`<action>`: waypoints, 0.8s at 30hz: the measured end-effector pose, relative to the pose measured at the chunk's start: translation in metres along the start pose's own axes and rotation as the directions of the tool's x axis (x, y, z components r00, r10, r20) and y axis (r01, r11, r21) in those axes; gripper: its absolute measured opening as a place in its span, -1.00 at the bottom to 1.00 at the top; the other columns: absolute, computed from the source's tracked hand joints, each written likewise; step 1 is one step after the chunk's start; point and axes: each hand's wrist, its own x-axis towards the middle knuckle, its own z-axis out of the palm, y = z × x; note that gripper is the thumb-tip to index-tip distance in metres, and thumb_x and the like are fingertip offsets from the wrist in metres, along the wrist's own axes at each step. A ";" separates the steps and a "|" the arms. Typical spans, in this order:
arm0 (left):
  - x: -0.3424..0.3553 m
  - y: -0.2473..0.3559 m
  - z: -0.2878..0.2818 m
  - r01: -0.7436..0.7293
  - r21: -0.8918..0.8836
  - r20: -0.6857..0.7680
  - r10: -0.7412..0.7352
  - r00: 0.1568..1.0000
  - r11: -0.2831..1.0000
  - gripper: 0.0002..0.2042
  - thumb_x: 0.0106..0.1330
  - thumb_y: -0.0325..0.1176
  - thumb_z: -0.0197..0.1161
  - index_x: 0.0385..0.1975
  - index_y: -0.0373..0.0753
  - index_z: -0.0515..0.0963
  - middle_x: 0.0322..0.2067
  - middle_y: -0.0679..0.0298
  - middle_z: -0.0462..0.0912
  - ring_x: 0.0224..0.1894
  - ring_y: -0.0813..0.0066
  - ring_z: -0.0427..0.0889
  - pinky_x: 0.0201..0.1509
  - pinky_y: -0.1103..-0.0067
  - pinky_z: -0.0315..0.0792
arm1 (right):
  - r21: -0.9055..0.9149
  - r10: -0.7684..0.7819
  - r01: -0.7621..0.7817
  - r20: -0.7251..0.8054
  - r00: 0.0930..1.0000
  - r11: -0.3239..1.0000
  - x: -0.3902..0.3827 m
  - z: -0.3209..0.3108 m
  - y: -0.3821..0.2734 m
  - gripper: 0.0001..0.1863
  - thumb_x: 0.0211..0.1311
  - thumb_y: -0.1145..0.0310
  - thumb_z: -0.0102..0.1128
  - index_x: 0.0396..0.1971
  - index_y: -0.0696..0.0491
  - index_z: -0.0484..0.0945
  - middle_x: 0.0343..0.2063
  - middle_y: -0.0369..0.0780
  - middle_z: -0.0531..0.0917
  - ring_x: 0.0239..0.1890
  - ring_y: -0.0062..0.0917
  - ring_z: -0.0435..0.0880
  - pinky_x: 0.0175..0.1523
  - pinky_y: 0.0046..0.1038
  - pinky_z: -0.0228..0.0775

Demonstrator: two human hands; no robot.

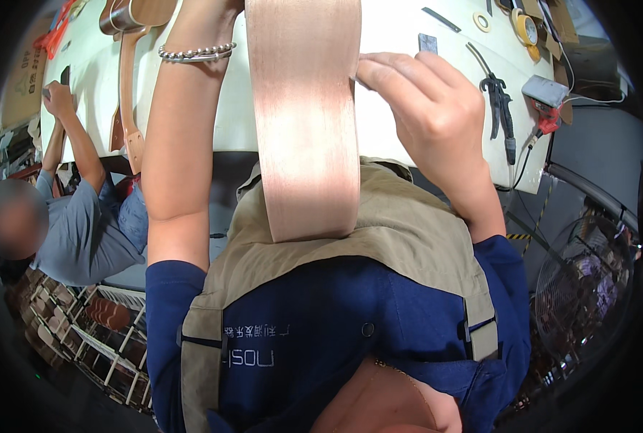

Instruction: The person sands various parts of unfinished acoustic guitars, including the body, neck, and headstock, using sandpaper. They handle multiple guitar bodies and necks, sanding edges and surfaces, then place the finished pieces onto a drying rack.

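A pale reddish-brown wooden guitar body (307, 130) stands on edge, its broad curved side facing up and its near end against my apron. My left hand (217, 13) is at its far left side; only the wrist end shows, and the fingers lie beyond the upper edge of the view. Beaded bracelets circle that wrist. At the body's right edge, my right hand (426, 90) is closed, fingers bent together and fingertips touching the wood. Something small and dark shows under those fingertips, too little of it to name.
On the white table (390, 137) at right lie a black air blow gun (500, 108), a red-and-grey power sander (545, 101), tape rolls (525, 29) and a small grey block (428, 43). Another guitar (130, 65) lies left, near a co-worker (90, 224). A fan (581, 289) stands right.
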 end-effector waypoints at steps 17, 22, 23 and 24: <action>0.000 0.000 -0.007 -0.047 0.042 0.092 0.043 0.995 0.998 -0.86 0.29 -0.30 0.06 -0.45 -0.19 0.48 -0.58 0.49 0.43 -0.57 0.79 0.37 -0.55 0.79 0.27 | 0.022 0.038 -0.038 0.012 0.999 0.999 -0.004 -0.001 -0.007 -0.80 -0.31 0.49 0.15 -0.53 -0.03 0.55 -0.57 -0.41 0.57 -0.62 -0.62 0.44 -0.56 -0.61 0.30; 0.006 -0.007 -0.013 -0.129 0.130 0.067 0.122 0.990 0.983 -0.84 0.30 -0.30 0.04 -0.42 -0.23 0.48 -0.52 0.44 0.44 -0.48 0.74 0.38 -0.45 0.76 0.31 | 0.047 0.029 -0.031 0.044 0.999 0.998 -0.005 0.000 -0.003 -0.80 -0.31 0.48 0.14 -0.52 -0.03 0.54 -0.58 -0.41 0.56 -0.63 -0.62 0.43 -0.57 -0.61 0.30; 0.007 -0.007 -0.015 -0.194 0.208 0.060 0.186 0.981 0.959 -0.84 0.30 -0.30 0.04 -0.42 -0.23 0.48 -0.51 0.43 0.44 -0.46 0.74 0.38 -0.44 0.75 0.32 | 0.026 0.030 -0.030 0.003 1.000 0.999 -0.004 0.003 -0.005 -0.80 -0.30 0.48 0.14 -0.52 -0.03 0.54 -0.58 -0.41 0.56 -0.63 -0.62 0.43 -0.57 -0.61 0.30; 0.006 -0.007 -0.014 -0.160 0.166 0.049 0.154 0.987 0.973 -0.84 0.30 -0.30 0.04 -0.42 -0.23 0.47 -0.51 0.43 0.44 -0.46 0.74 0.38 -0.43 0.75 0.32 | 0.006 0.030 -0.030 -0.038 0.999 1.000 -0.004 0.005 -0.006 -0.81 -0.30 0.48 0.14 -0.53 -0.03 0.54 -0.58 -0.41 0.55 -0.63 -0.62 0.42 -0.57 -0.60 0.30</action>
